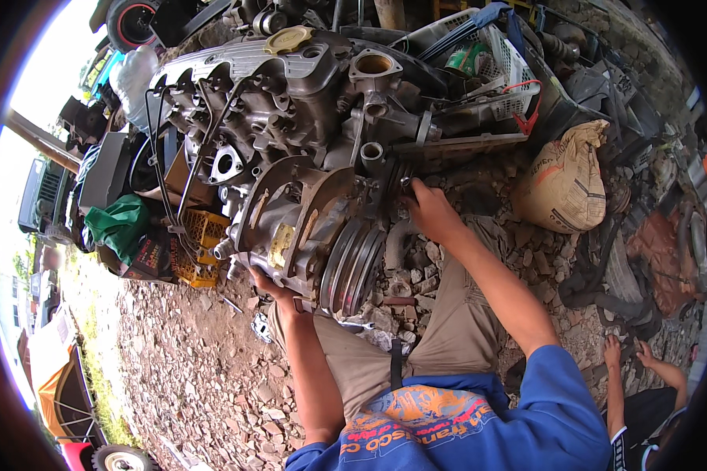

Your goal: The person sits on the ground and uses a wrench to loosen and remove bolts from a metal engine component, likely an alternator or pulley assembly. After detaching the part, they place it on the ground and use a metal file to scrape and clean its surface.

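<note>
A large grey engine (pixel 291 102) fills the upper middle, with a beige oil filler cap (pixel 288 39) on its ribbed cover. Low on its near side sits a cylindrical metal unit (pixel 291 235) in a curved bracket, ending in a grooved pulley (pixel 353 267). My left hand (pixel 273 289) grips the underside of this unit at its near edge; some of the fingers are hidden beneath it. To the right, above the pulley, my right hand (pixel 430 208) is closed beside the engine's front, next to a small shiny metal end. What its fingers hold is hidden.
Broken stones (pixel 212 353) cover the ground. A yellow crate (pixel 204 243) and green cloth (pixel 118 220) lie left; a paper sack (pixel 565 180) stands right. A white basket (pixel 507 71) sits behind. Another person's hands (pixel 628 352) show at lower right.
</note>
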A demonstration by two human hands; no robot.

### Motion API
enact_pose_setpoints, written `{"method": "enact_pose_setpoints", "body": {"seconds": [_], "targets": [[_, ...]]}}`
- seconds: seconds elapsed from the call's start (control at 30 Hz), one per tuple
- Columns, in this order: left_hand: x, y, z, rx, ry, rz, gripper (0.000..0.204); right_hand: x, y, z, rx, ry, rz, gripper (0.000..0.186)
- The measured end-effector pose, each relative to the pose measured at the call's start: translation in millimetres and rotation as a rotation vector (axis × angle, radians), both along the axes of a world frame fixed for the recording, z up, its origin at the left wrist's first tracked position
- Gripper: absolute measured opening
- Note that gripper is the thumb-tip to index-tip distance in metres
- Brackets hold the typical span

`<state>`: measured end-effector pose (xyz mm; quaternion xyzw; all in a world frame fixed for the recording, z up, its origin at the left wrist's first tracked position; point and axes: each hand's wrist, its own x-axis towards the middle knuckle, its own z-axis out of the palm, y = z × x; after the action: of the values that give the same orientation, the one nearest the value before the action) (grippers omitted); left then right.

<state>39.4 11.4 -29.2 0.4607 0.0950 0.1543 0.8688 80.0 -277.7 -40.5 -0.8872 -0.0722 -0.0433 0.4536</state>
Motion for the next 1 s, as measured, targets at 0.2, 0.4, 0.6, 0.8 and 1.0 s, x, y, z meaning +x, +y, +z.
{"method": "enact_pose_setpoints", "body": {"seconds": [0.2,0.4,0.6,0.8,1.0], "targets": [[5.2,6.1,-8.1,-0.056,0.023,0.007,0.085,-1.5,22.3,16.9,0.821,0.438,0.322,0.029],[3.9,9.4,-9.3,-0.096,0.036,-0.051,0.083,5.0,23.9,27.1,0.842,0.58,0.364,0.03],[-1.9,-7.7,13.3,-0.012,0.065,0.051,0.081,6.2,23.5,26.9,0.832,0.606,0.362,0.031],[-5.4,-4.4,6.0,-0.025,0.019,-0.031,0.079,23.2,15.2,4.4,0.033,0.08,0.287,0.021],[-3.0,-2.9,3.7,-0.063,0.021,0.0,0.077,8.2,26.4,-0.5,-0.125,-0.094,0.068,0.022]]}}
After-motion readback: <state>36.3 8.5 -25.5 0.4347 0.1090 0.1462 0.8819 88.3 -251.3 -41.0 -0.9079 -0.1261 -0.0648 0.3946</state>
